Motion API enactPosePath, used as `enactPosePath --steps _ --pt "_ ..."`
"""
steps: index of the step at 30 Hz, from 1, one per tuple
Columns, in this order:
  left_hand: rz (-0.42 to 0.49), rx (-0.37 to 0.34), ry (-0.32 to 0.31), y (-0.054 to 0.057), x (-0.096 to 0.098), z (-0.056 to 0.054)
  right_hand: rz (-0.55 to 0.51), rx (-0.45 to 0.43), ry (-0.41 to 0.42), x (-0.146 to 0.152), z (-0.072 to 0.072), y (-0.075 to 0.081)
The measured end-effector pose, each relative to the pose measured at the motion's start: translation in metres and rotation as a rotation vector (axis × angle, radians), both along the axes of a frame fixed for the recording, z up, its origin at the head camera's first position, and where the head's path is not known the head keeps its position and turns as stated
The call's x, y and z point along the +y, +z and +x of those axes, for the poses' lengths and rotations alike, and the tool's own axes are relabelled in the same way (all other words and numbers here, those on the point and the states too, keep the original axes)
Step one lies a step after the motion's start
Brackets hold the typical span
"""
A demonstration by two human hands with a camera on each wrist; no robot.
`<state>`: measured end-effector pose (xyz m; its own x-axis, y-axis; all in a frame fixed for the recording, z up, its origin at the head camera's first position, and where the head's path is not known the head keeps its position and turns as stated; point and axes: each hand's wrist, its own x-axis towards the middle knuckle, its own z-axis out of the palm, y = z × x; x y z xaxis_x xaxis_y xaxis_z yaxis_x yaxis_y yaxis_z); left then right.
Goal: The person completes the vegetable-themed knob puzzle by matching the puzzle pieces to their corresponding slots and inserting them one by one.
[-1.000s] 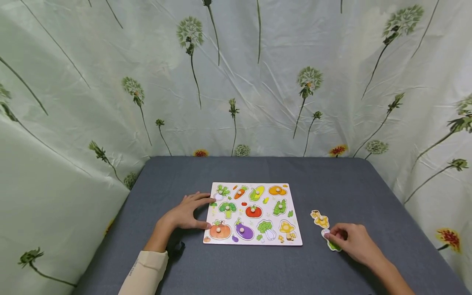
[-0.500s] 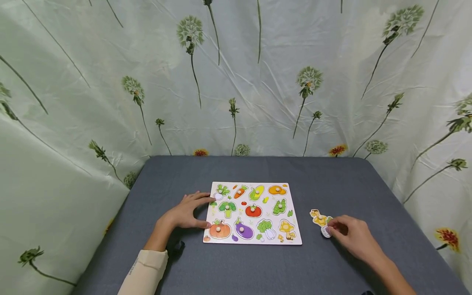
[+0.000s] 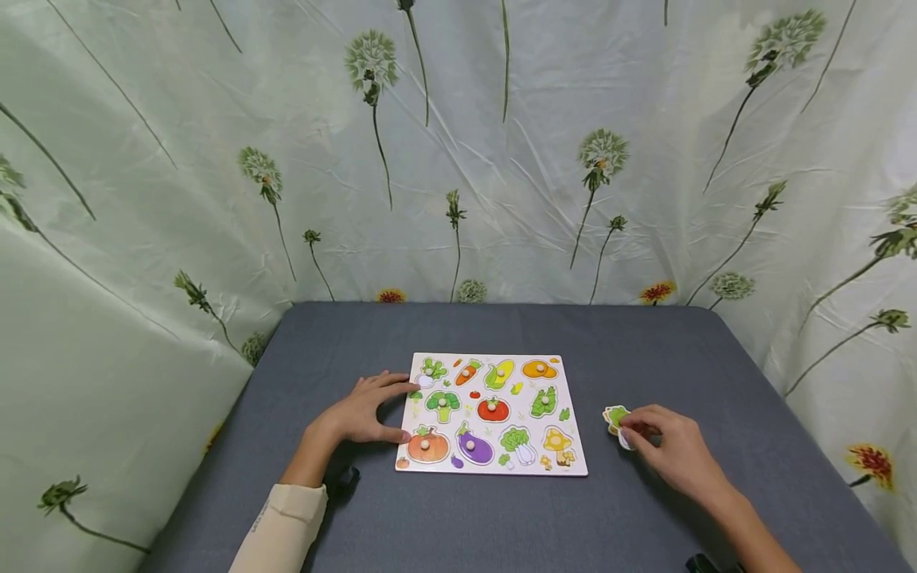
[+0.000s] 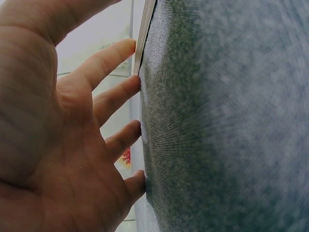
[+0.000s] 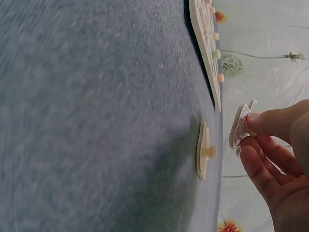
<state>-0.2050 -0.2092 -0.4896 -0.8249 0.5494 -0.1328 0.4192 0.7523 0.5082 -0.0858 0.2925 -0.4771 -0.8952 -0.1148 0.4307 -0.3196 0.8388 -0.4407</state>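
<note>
My left hand (image 3: 361, 414) rests at the left edge of the white vegetable puzzle board (image 3: 458, 465), its thumb and fingers spread. In the left wrist view, some fingertips touch the board's edge. My right hand (image 3: 673, 450) pinches a green-and-white bok choy puzzle piece (image 5: 240, 126) by its knob, right of the board. The right wrist view has this piece raised off the table. Beneath lies a yellow mushroom puzzle piece (image 5: 202, 152), knob up, mostly hidden in the head view. On the board, the bok choy (image 3: 526, 455) and mushroom (image 3: 556, 442) pictures show no knobs.
Several knobbed pieces, such as the tomato (image 3: 493, 411) and the eggplant (image 3: 476, 450), sit in the board. A dark grey cloth (image 3: 487, 521) covers the table. Flower-printed fabric (image 3: 501, 199) hangs behind and along the sides.
My right hand has lifted the bok choy piece from the table and moved it up and left, over the mushroom piece. The left hand and the board stay in place.
</note>
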Motion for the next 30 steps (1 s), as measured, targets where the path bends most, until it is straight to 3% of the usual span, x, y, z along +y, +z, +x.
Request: enactPosePath --steps 9,18,30 --pt "-0.008 0.010 -0.002 -0.001 -0.001 0.000 -0.038 0.020 0.040 -0.017 -0.007 0.003" --pt "-0.010 0.003 0.007 -0.002 0.000 0.000 -0.073 -0.035 0.077 -0.042 -0.012 0.000" --pt "-0.011 0.000 0.008 -0.002 0.001 0.000 -0.147 -0.056 0.227 -0.075 -0.019 -0.006"
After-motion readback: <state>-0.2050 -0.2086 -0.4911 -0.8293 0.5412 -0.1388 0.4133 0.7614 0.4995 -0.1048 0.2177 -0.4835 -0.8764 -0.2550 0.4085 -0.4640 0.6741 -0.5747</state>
